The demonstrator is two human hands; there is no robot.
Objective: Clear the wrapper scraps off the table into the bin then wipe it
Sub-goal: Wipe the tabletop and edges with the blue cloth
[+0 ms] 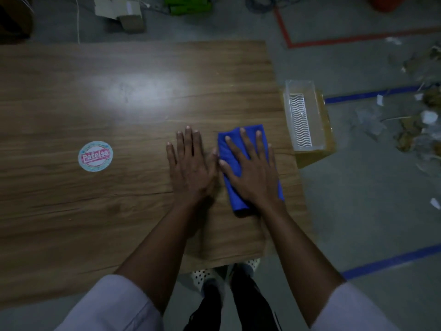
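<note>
Dim room, grey floor (370,199) with tape lines. Wood-grain table (119,199), glare patch near its middle.

- Left part: round printed label (95,156) lies flat and alone. Possibly a leftover scrap; cannot tell if it is stuck down.
- Centre: left hand (191,163) flat on bare wood, fingers straight, holding nothing. Likely bracing.
- Just right of it: right hand (250,168) spread flat on the folded blue cloth (238,201), palm pressing down for wiping.
- Past the right table edge: clear plastic bin (316,115) on a yellowish box (312,157), set below the edge, presumably so scraps sweep straight in.
- Far right: litter (410,130) on the floor.
</note>
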